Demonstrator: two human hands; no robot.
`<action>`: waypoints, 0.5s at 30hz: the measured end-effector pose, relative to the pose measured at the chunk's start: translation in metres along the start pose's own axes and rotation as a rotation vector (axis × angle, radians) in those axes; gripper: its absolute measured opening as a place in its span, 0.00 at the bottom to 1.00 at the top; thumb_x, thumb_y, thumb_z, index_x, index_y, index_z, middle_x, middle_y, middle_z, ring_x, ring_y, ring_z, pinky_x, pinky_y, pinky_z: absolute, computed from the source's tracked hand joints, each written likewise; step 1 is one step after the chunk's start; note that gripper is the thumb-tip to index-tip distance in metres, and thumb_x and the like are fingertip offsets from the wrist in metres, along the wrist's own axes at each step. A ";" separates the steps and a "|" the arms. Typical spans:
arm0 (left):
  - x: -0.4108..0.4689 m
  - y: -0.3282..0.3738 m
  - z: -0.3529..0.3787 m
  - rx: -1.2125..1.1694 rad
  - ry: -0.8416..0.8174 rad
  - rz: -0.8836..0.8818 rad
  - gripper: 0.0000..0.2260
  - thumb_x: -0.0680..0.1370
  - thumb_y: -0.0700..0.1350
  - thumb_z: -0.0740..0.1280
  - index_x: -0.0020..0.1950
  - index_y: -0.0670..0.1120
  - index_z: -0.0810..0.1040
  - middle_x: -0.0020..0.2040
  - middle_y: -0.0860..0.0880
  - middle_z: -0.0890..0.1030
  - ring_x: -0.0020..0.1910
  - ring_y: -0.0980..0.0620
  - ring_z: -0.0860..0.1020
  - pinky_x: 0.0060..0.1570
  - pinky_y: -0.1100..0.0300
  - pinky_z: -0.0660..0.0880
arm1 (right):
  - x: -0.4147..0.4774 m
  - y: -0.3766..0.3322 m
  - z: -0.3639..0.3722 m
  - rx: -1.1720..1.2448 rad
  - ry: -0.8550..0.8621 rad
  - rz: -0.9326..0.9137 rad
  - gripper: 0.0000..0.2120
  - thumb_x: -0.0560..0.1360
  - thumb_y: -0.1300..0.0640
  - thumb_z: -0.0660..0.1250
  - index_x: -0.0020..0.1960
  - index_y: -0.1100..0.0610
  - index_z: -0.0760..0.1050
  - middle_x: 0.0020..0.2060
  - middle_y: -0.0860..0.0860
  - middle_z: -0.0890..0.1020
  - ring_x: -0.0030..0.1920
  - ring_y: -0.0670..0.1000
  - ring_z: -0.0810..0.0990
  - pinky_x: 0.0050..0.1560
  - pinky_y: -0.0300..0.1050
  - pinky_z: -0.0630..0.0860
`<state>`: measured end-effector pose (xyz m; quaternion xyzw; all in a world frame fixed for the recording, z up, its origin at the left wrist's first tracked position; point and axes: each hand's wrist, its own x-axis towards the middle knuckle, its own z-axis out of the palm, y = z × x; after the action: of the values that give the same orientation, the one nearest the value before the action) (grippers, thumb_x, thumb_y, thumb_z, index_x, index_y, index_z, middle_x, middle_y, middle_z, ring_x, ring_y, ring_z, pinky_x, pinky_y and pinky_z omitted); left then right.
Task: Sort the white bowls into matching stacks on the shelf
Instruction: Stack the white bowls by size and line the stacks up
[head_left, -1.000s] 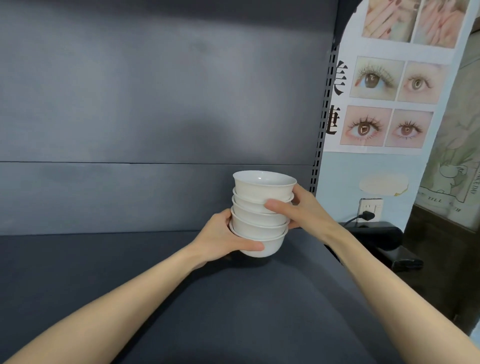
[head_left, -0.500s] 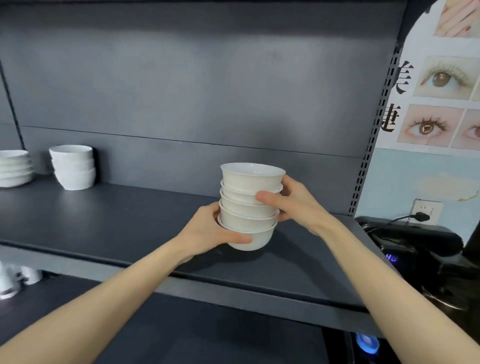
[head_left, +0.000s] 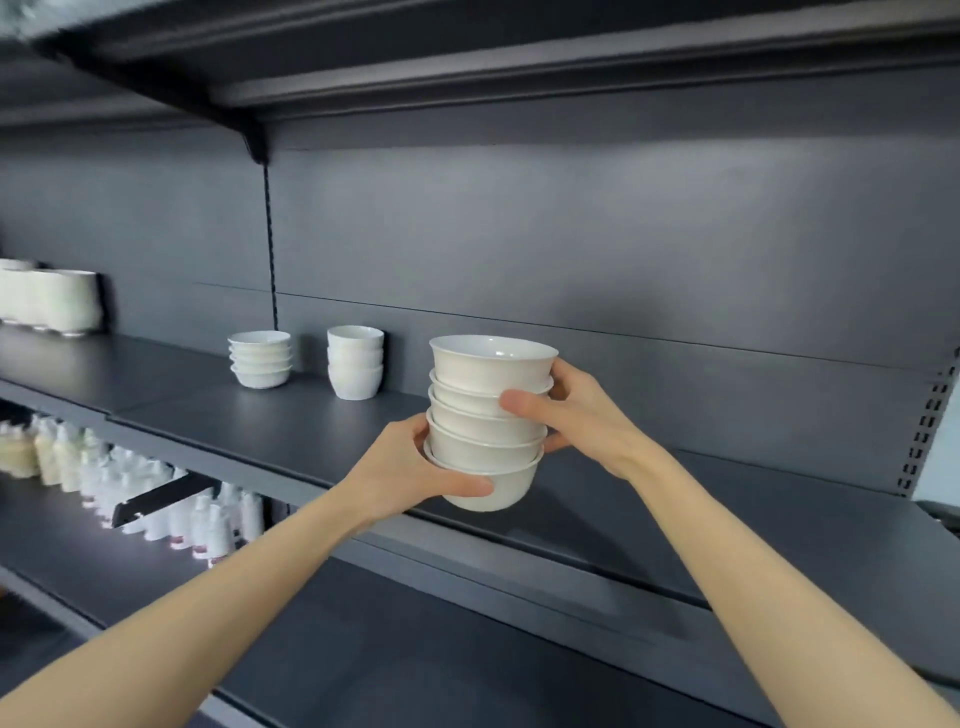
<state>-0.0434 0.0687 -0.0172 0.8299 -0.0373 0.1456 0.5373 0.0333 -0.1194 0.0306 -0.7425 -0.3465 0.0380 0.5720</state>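
Five white bowls sat nested in one held stack at the middle of the frame, the rim of the top bowl facing up and the pile nearly upright. Both hands were clamped on it, one on each side. The left hand gripped the lowest bowl from the left, its thumb lying across that bowl's front wall. The right hand wrapped the upper right of the pile, thumb laid across the front of the second and third bowls and fingers curled behind them. The pile was over the front part of the dark shelf; whether its base touched the shelf surface could not be told.

Farther back on the same shelf, left of centre, stood a shallow stack of four wide white bowls. Just to its right, apart from it, stood a taller stack of three narrower, deeper white bowls. Both were well apart from the held pile. At the far left edge of the frame stood a group of white vessels, too blurred to tell their kind.

Lower left, on the shelf below, stood rows of pale bottles. At the right edge, a perforated upright ran down beside the grey back panel.
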 end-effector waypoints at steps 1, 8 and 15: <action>-0.003 -0.005 -0.018 0.008 0.005 0.001 0.25 0.64 0.42 0.80 0.57 0.52 0.77 0.50 0.56 0.84 0.48 0.63 0.81 0.44 0.71 0.75 | 0.008 -0.004 0.017 0.008 0.000 -0.002 0.22 0.71 0.51 0.72 0.63 0.49 0.71 0.55 0.46 0.80 0.55 0.47 0.80 0.45 0.48 0.83; -0.013 -0.052 -0.140 0.035 0.024 0.019 0.24 0.64 0.40 0.80 0.56 0.53 0.78 0.49 0.58 0.84 0.49 0.61 0.81 0.45 0.68 0.76 | 0.063 -0.026 0.133 0.063 -0.009 -0.035 0.22 0.71 0.52 0.72 0.63 0.48 0.71 0.54 0.44 0.80 0.53 0.44 0.80 0.39 0.41 0.81; 0.015 -0.080 -0.233 0.028 0.055 0.052 0.22 0.64 0.39 0.80 0.54 0.52 0.79 0.47 0.61 0.84 0.47 0.64 0.81 0.43 0.71 0.75 | 0.132 -0.055 0.201 0.058 -0.025 -0.067 0.19 0.72 0.53 0.71 0.61 0.48 0.71 0.51 0.43 0.80 0.50 0.42 0.80 0.37 0.41 0.81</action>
<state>-0.0584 0.3134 0.0055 0.8317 -0.0421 0.1830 0.5226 0.0162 0.1258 0.0544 -0.7130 -0.3768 0.0381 0.5901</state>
